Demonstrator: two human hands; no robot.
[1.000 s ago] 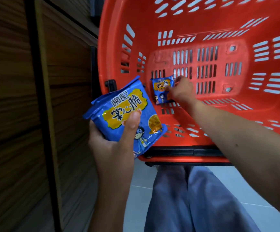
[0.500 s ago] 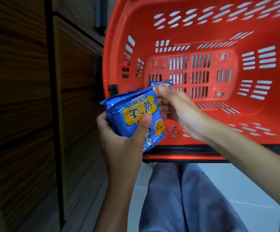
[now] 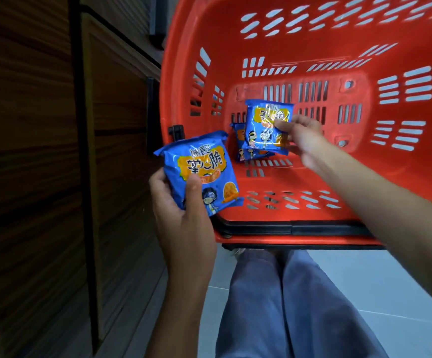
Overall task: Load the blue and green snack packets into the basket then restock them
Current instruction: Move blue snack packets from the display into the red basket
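A red plastic basket point(image 3: 313, 47) stands in front of me with its slotted floor showing. My left hand point(image 3: 183, 223) grips a stack of blue snack packets point(image 3: 202, 171) just outside the basket's near left corner, thumb across the front. My right hand point(image 3: 301, 136) reaches into the basket and pinches another blue packet point(image 3: 264, 125) by its right edge, holding it upright above the floor. One more blue packet point(image 3: 245, 151) lies on the basket floor, mostly hidden behind the held one. No green packet is in sight.
Dark wooden cabinet fronts point(image 3: 41, 151) run along the left, close to the basket's side. A black catch point(image 3: 176, 133) sits on the basket's left rim. My legs in blue trousers point(image 3: 287, 306) stand on pale floor tiles point(image 3: 364, 280) below the basket.
My right hand took a packet from the stack in my left hand and carried it forward into the basket, over the packet lying there. My left hand stayed put.
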